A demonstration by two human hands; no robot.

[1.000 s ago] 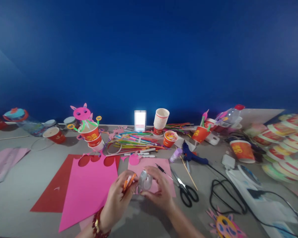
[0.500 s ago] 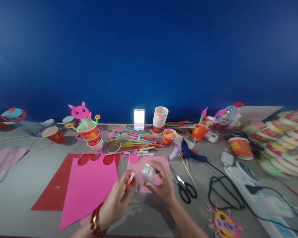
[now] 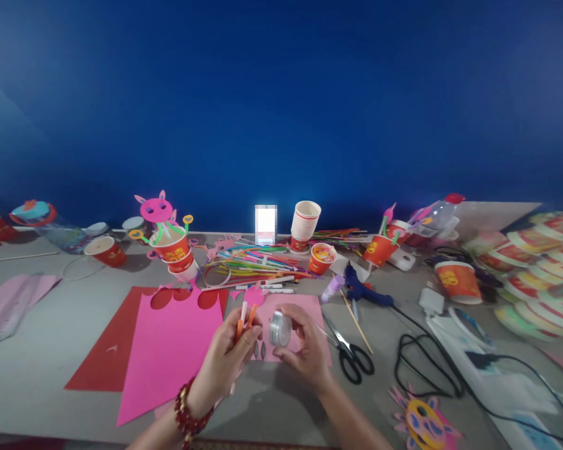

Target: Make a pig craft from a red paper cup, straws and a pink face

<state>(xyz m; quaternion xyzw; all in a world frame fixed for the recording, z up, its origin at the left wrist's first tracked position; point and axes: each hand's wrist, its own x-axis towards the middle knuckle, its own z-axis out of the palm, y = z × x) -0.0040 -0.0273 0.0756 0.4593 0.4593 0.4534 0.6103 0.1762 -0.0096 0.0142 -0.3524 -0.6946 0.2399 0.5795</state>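
Orange and white thin strips (image 3: 246, 317) stick up from the closed fingers of my left hand (image 3: 232, 350), which has a red bead bracelet at the wrist. My right hand (image 3: 307, 350) holds a small round clear container (image 3: 280, 329) between thumb and fingers, tilted on its side. Both hands are over a light pink sheet (image 3: 316, 312). Two small dark leaf-like shapes (image 3: 263, 350) show on it between the hands. Left of my left hand, a bright pink sheet (image 3: 169, 350) with round cutouts along its top overlaps a red sheet (image 3: 98, 359).
Scissors (image 3: 351, 359), a wooden stick (image 3: 356, 322), a purple-capped glue stick (image 3: 332, 289) and a blue glue gun (image 3: 368, 292) lie to the right. Farther back are colored pipe cleaners (image 3: 258, 265) and stacked cups (image 3: 306, 222). A black cord (image 3: 403, 356) loops near a power strip.
My left hand has turned, and the strips in it now point upward. The container in my right hand has turned slightly. The whole view has shifted a little.
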